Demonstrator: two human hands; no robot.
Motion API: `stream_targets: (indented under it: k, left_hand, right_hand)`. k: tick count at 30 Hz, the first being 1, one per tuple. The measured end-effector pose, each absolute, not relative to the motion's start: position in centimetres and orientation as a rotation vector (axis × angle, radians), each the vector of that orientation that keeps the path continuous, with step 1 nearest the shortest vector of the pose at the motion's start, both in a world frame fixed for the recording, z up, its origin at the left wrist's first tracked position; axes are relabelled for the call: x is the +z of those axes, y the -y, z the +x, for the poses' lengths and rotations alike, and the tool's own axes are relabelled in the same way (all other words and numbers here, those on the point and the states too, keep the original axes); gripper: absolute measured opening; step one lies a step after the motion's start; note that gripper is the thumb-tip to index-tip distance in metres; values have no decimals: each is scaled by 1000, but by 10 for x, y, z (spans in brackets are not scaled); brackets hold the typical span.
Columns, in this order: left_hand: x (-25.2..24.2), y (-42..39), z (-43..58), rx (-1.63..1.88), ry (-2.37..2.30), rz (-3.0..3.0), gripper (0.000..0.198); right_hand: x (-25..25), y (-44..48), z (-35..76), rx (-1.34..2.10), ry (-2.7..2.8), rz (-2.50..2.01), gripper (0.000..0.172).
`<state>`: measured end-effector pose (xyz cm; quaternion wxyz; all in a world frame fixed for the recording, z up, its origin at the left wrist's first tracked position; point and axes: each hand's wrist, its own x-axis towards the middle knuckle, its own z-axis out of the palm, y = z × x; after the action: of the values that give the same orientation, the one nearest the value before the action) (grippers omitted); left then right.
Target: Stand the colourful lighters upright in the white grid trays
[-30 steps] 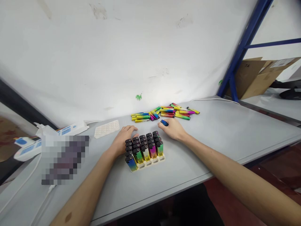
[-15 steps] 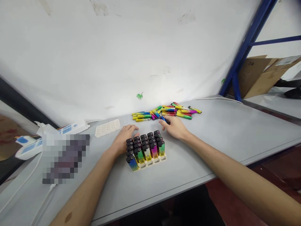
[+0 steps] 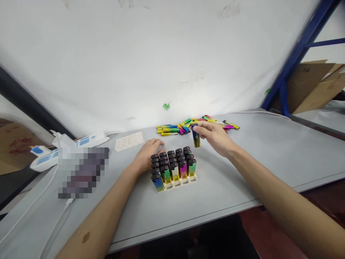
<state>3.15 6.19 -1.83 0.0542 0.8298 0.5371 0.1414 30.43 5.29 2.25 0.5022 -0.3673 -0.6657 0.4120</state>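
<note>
Between the fingertips and thumb of my right hand (image 3: 214, 136), a blue-and-yellow lighter (image 3: 197, 140) hangs upright above the table. Just below and to its left is a white holed tray (image 3: 173, 187) filled with several rows of standing lighters (image 3: 174, 172) with black tops; some holes along its front edge hold none. My left hand (image 3: 147, 154) lies on the table at the tray's back left corner, fingers stretched forward and holding nothing; part of it is hidden behind the lighters. Loose shiny lighters (image 3: 169, 130) lie in a pile along the wall, behind my right hand.
A second white holed tray (image 3: 129, 141) lies flat at the back left. Farther left are white power strips (image 3: 91, 139), a blurred-out dark object (image 3: 83, 174) and a white cable (image 3: 58, 219). A blue metal frame (image 3: 284, 95) and cardboard boxes (image 3: 309, 84) stand at the right.
My right hand has lifted the lighter from the pile and turned it upright, bringing it nearer the filled tray. My left hand has stayed beside the tray. The view has shifted slightly.
</note>
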Motion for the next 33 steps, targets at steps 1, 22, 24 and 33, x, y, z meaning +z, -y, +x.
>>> stream_targets:
  k: [1,22,24,33]
  left_hand:
    - [-18,-62,32,431,-1633,2520,35]
    - [-10,-60,38,369,-1670,2539,31]
    - [-9,-59,37,376,-1670,2541,32]
    - [-9,-59,38,421,-1643,2517,31]
  right_hand:
    - [25,-51,306,1035,1569,-834,29]
    - [23,12,259,350,2172,-369,17]
    - [19,11,257,242,2174,-402,17]
    - [21,13,254,255,2176,-391,16]
